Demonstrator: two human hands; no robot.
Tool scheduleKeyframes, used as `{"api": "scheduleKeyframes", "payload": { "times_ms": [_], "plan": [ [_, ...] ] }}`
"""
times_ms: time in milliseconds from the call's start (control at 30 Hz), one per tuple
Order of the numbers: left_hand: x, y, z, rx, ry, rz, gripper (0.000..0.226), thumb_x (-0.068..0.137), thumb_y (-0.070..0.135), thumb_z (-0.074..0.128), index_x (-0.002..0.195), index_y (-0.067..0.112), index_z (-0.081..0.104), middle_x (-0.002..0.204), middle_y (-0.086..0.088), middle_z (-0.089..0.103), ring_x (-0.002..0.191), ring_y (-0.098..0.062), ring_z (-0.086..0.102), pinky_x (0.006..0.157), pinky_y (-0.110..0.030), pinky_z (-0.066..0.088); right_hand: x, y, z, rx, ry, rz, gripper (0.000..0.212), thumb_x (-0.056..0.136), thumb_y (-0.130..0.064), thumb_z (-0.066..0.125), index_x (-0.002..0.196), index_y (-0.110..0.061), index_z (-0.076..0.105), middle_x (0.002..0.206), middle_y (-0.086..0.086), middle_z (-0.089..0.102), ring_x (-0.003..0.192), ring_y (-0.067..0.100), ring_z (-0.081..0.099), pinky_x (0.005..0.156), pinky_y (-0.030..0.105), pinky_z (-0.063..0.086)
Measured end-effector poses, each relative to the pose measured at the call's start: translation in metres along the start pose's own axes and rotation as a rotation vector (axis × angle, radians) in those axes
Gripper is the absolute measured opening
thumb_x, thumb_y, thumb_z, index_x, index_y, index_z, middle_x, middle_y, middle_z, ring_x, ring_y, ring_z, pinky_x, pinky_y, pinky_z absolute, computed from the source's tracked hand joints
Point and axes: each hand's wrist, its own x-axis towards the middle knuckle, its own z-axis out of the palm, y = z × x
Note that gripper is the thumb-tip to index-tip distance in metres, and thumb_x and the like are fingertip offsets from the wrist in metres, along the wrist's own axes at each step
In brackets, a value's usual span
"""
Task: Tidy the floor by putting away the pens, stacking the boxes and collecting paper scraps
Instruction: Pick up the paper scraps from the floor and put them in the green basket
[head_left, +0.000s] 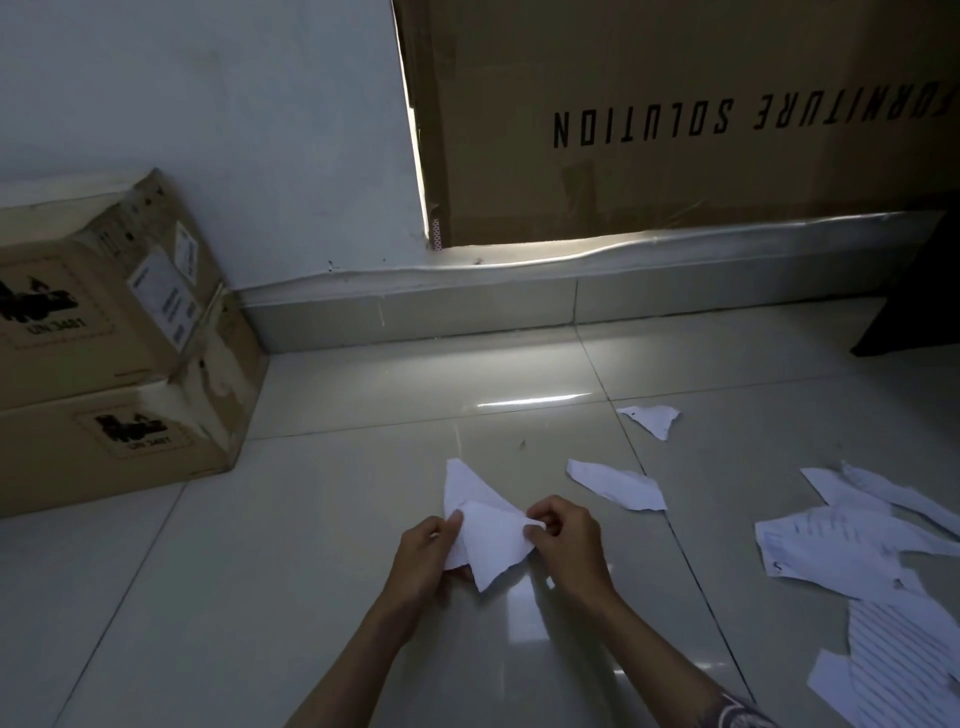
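Two bare hands meet low in the middle of the head view, sharing a small bunch of torn white paper scraps (485, 530) held above the glossy tiled floor (322, 571). The left hand (423, 558) grips the bunch from the left, thumb on top of the paper and the other fingers curled beneath it; the right hand (563, 540) pinches the bunch's right corner between thumb and forefinger. To the right, more scraps lie loose on the tiles: a small torn scrap (652, 418) farthest from the person, a long strip (615, 486) nearer the hands, and a spread of printed paper pieces (857, 561) running to the right edge and lower right corner. At the left, two cardboard boxes are stacked against the white wall (234, 130), the upper box (88, 301) sitting on the lower box (119, 441). A large cardboard sheet (675, 104) printed with upside-down lettering leans above the skirting at the top right.
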Motion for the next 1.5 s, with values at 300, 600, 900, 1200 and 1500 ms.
{"api": "scheduleKeyframes", "payload": {
  "times_ms": [300, 600, 900, 1200, 1500],
  "plan": [
    [0.002, 0.000, 0.012, -0.010, 0.047, 0.071, 0.030, 0.072, 0.021, 0.068, 0.080, -0.006, 0.058, 0.080, -0.014, 0.063, 0.072, -0.022, 0.059, 0.062, -0.030, 0.043, 0.022, 0.001, -0.024, -0.009, 0.146, -0.100, 0.004, 0.085, -0.004, 0.058, 0.082, -0.004, 0.061, 0.087, 0.007, 0.058, 0.081, 0.018, 0.054, 0.067, 0.013, 0.041],
    [0.006, 0.000, 0.008, -0.065, 0.092, 0.067, 0.036, 0.071, 0.020, 0.071, 0.084, -0.011, 0.059, 0.082, -0.017, 0.063, 0.071, -0.022, 0.057, 0.062, -0.030, 0.043, 0.063, 0.026, -0.081, -0.730, -0.037, 0.073, 0.042, 0.088, -0.035, 0.054, 0.121, -0.012, 0.043, 0.129, 0.014, 0.037, 0.124, 0.031, 0.029, 0.099, 0.038, 0.028],
    [0.012, 0.009, 0.017, -0.130, 0.126, 0.042, 0.011, 0.083, 0.003, 0.064, 0.078, -0.002, 0.057, 0.078, -0.012, 0.061, 0.070, -0.020, 0.056, 0.060, -0.028, 0.042, 0.082, 0.023, -0.086, -0.374, 0.078, 0.229, 0.037, 0.076, 0.002, 0.067, 0.110, 0.000, 0.055, 0.129, 0.020, 0.035, 0.120, 0.034, 0.036, 0.083, 0.030, 0.037],
    [0.020, 0.019, 0.020, -0.124, 0.126, 0.030, 0.012, 0.082, 0.008, 0.067, 0.074, 0.012, 0.058, 0.080, -0.004, 0.062, 0.077, -0.023, 0.058, 0.072, -0.039, 0.048, 0.103, 0.014, -0.122, 0.071, 0.175, 0.111, 0.036, 0.072, 0.006, 0.071, 0.107, 0.002, 0.063, 0.100, 0.013, 0.060, 0.088, 0.022, 0.054, 0.068, 0.027, 0.044],
    [0.032, 0.038, 0.027, -0.159, 0.107, 0.047, 0.009, 0.083, 0.006, 0.066, 0.077, 0.008, 0.059, 0.077, -0.001, 0.062, 0.069, -0.016, 0.058, 0.059, -0.029, 0.044, 0.160, 0.024, -0.142, -0.119, 0.096, 0.168, 0.017, 0.080, -0.014, 0.070, 0.092, -0.009, 0.059, 0.099, 0.015, 0.058, 0.090, 0.025, 0.057, 0.060, 0.027, 0.046]
  ]
}}
